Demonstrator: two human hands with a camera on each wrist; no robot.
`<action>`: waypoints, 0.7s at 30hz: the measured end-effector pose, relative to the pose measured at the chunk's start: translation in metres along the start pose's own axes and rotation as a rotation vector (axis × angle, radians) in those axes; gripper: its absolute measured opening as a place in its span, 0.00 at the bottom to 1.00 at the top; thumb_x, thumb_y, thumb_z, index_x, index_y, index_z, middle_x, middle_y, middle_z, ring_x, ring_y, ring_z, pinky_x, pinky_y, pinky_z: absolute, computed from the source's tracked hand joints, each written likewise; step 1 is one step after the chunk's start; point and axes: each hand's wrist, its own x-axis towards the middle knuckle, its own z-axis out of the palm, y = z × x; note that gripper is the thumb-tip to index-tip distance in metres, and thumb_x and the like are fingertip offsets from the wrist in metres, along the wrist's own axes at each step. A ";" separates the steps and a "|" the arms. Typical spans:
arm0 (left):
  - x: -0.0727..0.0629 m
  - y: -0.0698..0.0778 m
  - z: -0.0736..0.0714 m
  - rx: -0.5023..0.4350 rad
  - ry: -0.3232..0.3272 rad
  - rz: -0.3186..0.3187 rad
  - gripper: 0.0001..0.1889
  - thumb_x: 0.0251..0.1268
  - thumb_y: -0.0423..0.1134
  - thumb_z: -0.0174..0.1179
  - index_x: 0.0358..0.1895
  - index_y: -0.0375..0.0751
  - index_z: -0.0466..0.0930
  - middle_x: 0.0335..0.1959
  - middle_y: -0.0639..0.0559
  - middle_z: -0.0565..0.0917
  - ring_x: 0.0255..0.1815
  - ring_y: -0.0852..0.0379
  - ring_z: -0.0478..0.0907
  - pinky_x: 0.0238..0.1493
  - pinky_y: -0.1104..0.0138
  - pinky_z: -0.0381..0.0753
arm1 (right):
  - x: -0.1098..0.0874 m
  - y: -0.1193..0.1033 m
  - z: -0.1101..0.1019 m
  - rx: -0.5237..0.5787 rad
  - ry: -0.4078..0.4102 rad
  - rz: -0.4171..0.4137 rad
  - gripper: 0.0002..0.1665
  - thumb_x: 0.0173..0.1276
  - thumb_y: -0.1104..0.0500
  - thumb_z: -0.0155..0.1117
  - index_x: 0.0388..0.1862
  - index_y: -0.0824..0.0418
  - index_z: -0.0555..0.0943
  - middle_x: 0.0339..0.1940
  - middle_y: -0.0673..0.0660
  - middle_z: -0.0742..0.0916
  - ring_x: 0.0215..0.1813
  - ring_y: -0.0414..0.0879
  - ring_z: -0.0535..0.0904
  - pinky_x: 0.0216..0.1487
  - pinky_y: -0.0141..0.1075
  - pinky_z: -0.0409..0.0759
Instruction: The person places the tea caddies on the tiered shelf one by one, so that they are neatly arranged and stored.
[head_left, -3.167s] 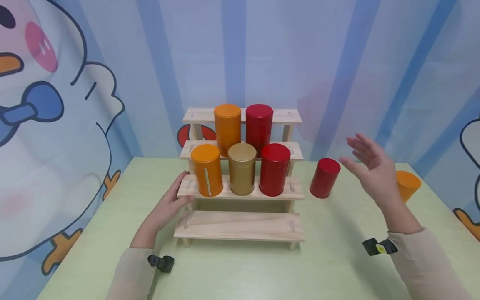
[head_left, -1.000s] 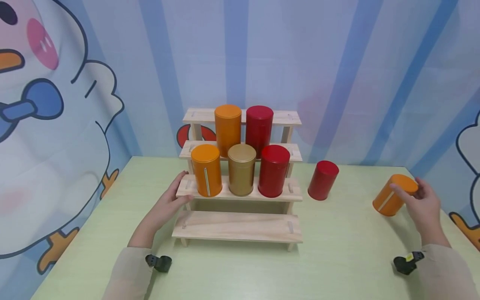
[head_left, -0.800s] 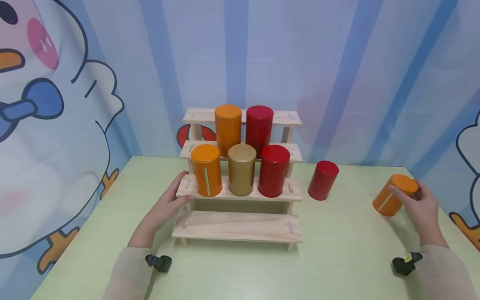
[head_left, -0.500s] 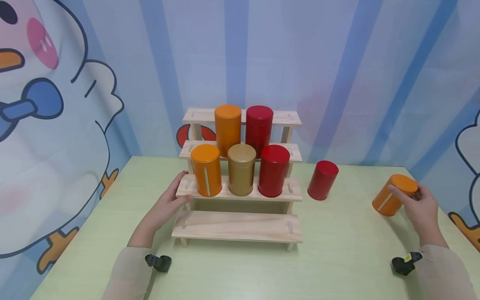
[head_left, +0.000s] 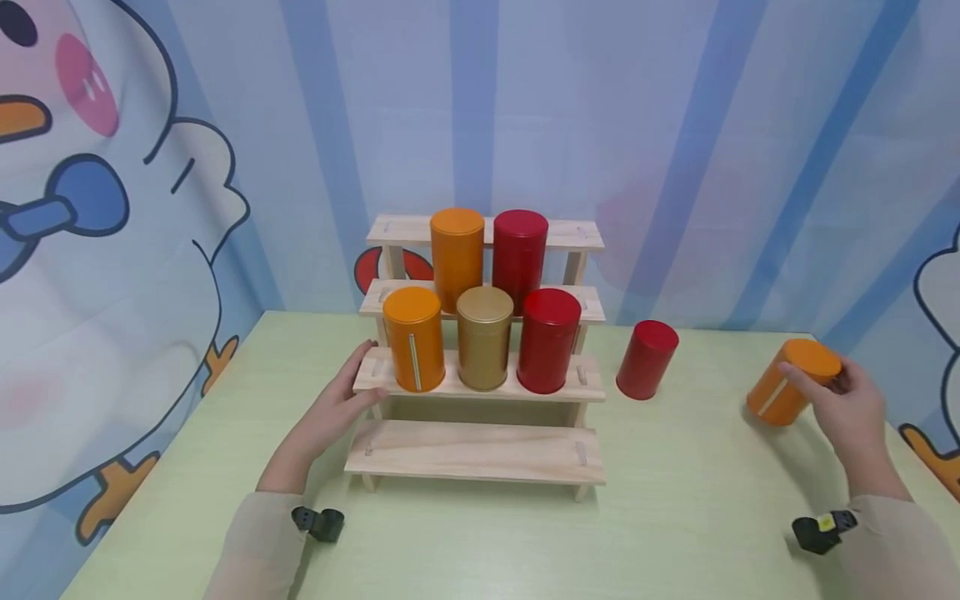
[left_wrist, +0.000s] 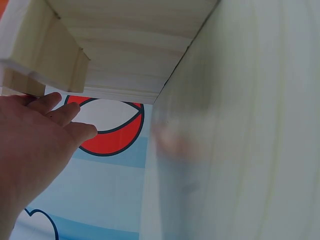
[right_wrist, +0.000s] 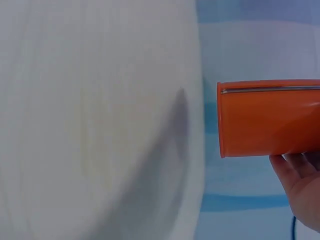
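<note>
My left hand (head_left: 333,414) holds the left end of a stepped wooden rack (head_left: 476,450), thumb at the front edge of the second-lowest step and fingers behind. In the left wrist view, the fingers (left_wrist: 65,115) lie against a wooden upright (left_wrist: 55,55). Far to the right, my right hand (head_left: 851,412) grips an orange canister (head_left: 787,387) with a pale seam, tilted in the head view. Seen from the right wrist, that orange canister (right_wrist: 270,120) appears just off the table, fingers (right_wrist: 285,172) curled at its far end.
An orange (head_left: 414,342), a gold (head_left: 485,342) and a red canister (head_left: 550,342) line one step. Behind them, on the step above, stand another orange canister (head_left: 457,258) and red canister (head_left: 520,258). A separate red canister (head_left: 647,360) is on the table right of the rack.
My right hand has moved right to the orange canister and taken hold of it. In the last half second the canister has shifted slightly up. My left hand stays on the rack.
</note>
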 end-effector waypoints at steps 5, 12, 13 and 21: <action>0.000 -0.001 0.000 -0.014 -0.002 0.003 0.41 0.72 0.41 0.52 0.78 0.45 0.35 0.79 0.42 0.44 0.77 0.39 0.47 0.71 0.44 0.54 | -0.014 -0.022 0.000 -0.028 0.033 -0.055 0.50 0.65 0.36 0.59 0.78 0.57 0.54 0.72 0.63 0.67 0.54 0.39 0.67 0.66 0.56 0.67; -0.002 0.001 0.000 -0.028 -0.004 -0.004 0.41 0.72 0.42 0.51 0.79 0.48 0.35 0.79 0.43 0.43 0.76 0.39 0.49 0.71 0.43 0.55 | -0.039 -0.054 0.004 -0.034 0.034 -0.185 0.44 0.64 0.41 0.63 0.75 0.55 0.62 0.57 0.45 0.76 0.45 0.24 0.68 0.52 0.30 0.77; -0.002 0.001 0.000 -0.028 -0.004 -0.004 0.41 0.72 0.42 0.52 0.79 0.48 0.35 0.79 0.43 0.43 0.76 0.39 0.48 0.71 0.43 0.55 | -0.043 -0.057 0.004 -0.026 0.029 -0.205 0.44 0.64 0.42 0.64 0.74 0.55 0.63 0.54 0.42 0.76 0.45 0.23 0.69 0.47 0.24 0.76; -0.002 0.002 0.000 -0.024 -0.003 -0.005 0.41 0.72 0.42 0.52 0.79 0.46 0.35 0.79 0.42 0.43 0.77 0.39 0.47 0.71 0.43 0.54 | -0.073 -0.079 0.015 0.086 -0.045 -0.347 0.36 0.65 0.52 0.67 0.70 0.56 0.68 0.45 0.31 0.76 0.42 0.23 0.75 0.38 0.14 0.74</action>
